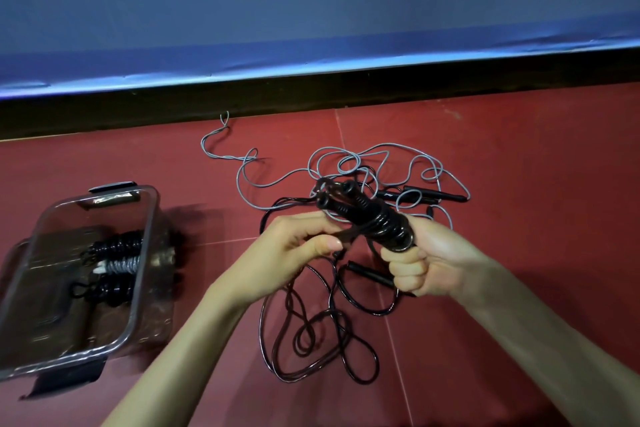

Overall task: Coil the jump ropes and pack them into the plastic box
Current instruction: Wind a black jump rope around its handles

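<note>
My right hand point(427, 258) grips the two black handles of a jump rope point(367, 213), with black cord wound in tight turns around them. My left hand point(294, 246) pinches the free black cord beside the bundle. More black rope point(311, 333) trails in loose loops on the red floor below my hands. A grey rope point(277, 180) with black handles point(433, 196) lies tangled behind. The clear plastic box point(145, 274) stands at the left, open, holding three coiled ropes point(116, 265), two black and one grey.
The red floor mat point(519, 166) has seams running across it. A dark baseboard point(311, 94) and a blue padded wall point(311, 10) close off the far side. Another loose black handle point(370, 274) lies under my right hand.
</note>
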Available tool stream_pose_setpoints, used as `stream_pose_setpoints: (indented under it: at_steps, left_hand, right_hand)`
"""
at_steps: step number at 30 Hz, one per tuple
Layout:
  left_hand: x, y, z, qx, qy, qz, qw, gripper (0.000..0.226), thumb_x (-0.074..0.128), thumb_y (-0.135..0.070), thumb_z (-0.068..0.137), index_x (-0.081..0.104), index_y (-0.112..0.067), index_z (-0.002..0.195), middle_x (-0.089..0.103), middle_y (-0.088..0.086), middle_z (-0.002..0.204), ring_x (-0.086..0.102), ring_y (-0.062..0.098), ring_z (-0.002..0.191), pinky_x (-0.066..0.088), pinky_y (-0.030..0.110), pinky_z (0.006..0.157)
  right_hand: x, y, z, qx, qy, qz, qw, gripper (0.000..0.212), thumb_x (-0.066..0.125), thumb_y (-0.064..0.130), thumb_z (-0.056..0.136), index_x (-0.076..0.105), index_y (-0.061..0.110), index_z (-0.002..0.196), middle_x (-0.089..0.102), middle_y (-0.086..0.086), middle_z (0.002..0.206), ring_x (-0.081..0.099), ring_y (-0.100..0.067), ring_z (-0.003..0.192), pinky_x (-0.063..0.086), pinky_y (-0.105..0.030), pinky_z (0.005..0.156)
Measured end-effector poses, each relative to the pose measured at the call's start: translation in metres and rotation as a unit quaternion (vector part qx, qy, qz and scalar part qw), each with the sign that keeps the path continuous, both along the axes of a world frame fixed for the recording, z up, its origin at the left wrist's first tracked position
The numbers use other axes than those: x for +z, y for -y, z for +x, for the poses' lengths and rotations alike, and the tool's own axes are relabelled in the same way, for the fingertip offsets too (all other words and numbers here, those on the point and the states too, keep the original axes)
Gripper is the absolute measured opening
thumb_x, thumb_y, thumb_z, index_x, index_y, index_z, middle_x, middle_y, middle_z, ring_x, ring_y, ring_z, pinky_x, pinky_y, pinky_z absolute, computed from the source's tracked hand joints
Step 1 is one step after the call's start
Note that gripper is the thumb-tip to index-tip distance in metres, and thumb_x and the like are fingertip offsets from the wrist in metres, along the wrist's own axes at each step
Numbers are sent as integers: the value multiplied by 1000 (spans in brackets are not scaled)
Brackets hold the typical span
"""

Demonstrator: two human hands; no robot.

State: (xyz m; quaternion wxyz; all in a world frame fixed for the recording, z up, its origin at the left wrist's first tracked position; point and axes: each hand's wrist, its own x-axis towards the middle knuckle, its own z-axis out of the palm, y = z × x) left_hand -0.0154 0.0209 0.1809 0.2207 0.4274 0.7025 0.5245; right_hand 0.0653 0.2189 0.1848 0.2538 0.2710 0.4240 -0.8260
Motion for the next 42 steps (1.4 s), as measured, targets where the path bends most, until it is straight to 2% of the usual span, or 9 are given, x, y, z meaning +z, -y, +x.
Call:
stream_pose_setpoints:
  at_steps: [4, 8, 11, 19, 26, 30, 34, 38, 42]
  left_hand:
    - [-7, -2, -10, -44, -10, -87, 995, 17, 54, -40, 92, 62, -33, 78, 54, -14, 71, 46, 2, 67, 37, 17, 65]
    - [-10, 4, -24, -90, 109, -175, 974, 26, 58, -17, 94, 59, -20, 68, 51, -8, 54, 42, 0, 50, 38, 14, 53]
    - [-12, 3, -34, -95, 129, -217, 963, 21, 60, -26, 86, 62, -24, 66, 45, -8, 54, 36, 9, 50, 32, 21, 48]
    - [14, -12, -30, -88, 0, -286, 954, 22, 71, -32, 85, 65, -20, 68, 47, -5, 60, 37, 7, 57, 33, 23, 56]
    - [31, -18, 4, 61, -77, -283, 954, 35, 58, -38, 93, 63, -7, 78, 61, 8, 67, 49, 23, 62, 43, 32, 62]
    - [26, -25, 36, 117, -38, -245, 962, 38, 46, -33, 100, 56, -5, 76, 46, 2, 59, 36, 23, 58, 30, 31, 55]
    - [8, -28, 56, 125, 86, -174, 973, 34, 43, -27, 101, 46, -16, 69, 41, -5, 56, 33, 14, 51, 33, 28, 52]
    - [-1, -38, 59, 129, 190, -95, 969, 32, 41, -24, 102, 53, -14, 74, 41, -8, 48, 34, 12, 44, 30, 24, 47]
    - [-7, -46, 50, 132, 239, -42, 961, 35, 40, -28, 102, 50, -15, 71, 35, -10, 47, 27, 14, 47, 19, 30, 47]
  right_hand:
    - [3, -9, 7, -4, -9, -23, 1000, 37, 38, 25, 80, 30, 21, 44, 21, 7, 31, 12, -5, 25, 8, -14, 39]
    - [3, -11, 9, 29, -48, 133, 990, 47, 33, 15, 95, 28, 21, 48, 15, 7, 35, 13, -4, 27, 10, -13, 43]
    - [1, -2, 5, 92, -79, 244, 962, 50, 36, 10, 95, 30, 21, 47, 18, 6, 40, 13, -4, 33, 9, -17, 45]
    - [8, -5, 4, 242, -176, 572, 764, 43, 48, 15, 92, 30, 18, 53, 29, 8, 46, 28, -8, 48, 29, -34, 51]
    - [-5, 11, 1, 75, -110, 758, 639, 33, 38, 29, 100, 58, 9, 83, 60, -23, 85, 54, -45, 92, 39, -42, 76]
    - [-15, 8, -6, -21, -166, 794, 584, 36, 40, 26, 100, 60, 0, 87, 64, -32, 85, 56, -51, 85, 39, -46, 71]
    - [-30, 1, -7, -100, -224, 767, 593, 49, 21, 41, 86, 49, 7, 63, 57, -27, 62, 50, -48, 62, 30, -40, 60]
    - [-34, -2, -8, -172, -230, 720, 632, 35, 33, 27, 89, 29, 17, 55, 39, -15, 47, 36, -38, 53, 19, -37, 59]
    - [-33, -2, -19, -257, -170, 596, 742, 36, 38, 29, 82, 28, 18, 49, 23, 6, 47, 26, -21, 54, 24, -41, 53]
